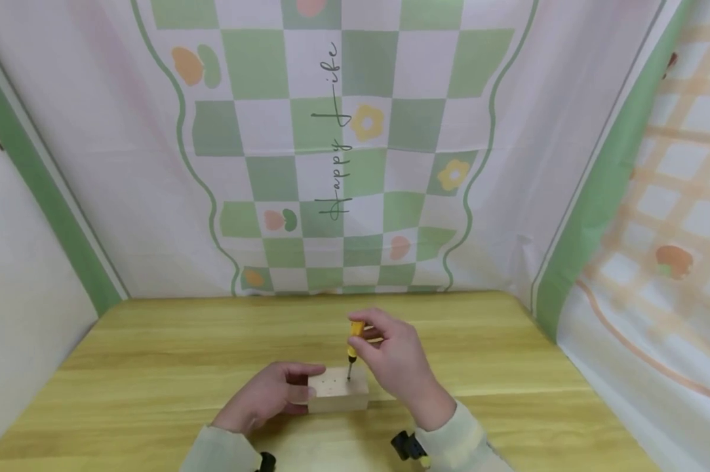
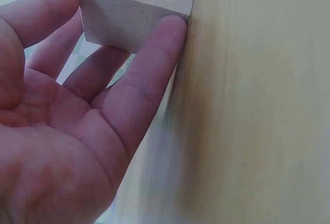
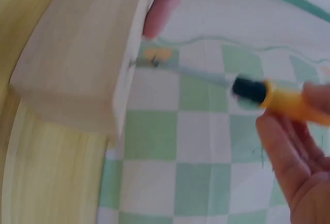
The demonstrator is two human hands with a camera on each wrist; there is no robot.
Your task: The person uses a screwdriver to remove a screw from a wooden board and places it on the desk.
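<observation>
A pale rectangular wooden block (image 1: pixel 338 402) lies on the table, its top face dotted with several small dark spots. At its left end my left hand (image 1: pixel 270 396) holds it, the digits spread around the end; the left wrist view shows fingertips against the block (image 2: pixel 116 26). My right hand (image 1: pixel 400 359) pinches the yellow handle of a screwdriver (image 1: pixel 353 346) above the right part of the block. The shaft points down, nearly upright, to the top face. In the right wrist view, a blurred small dark piece, perhaps a screw (image 3: pixel 154 62), sits near the shaft's tip.
The wood-grain table (image 1: pixel 201 341) extends around the block to both sides. Behind it hangs a green-and-white checked cloth (image 1: pixel 319 177), with more cloth at the left and right. Dark straps (image 1: pixel 410 447) are at both wrists.
</observation>
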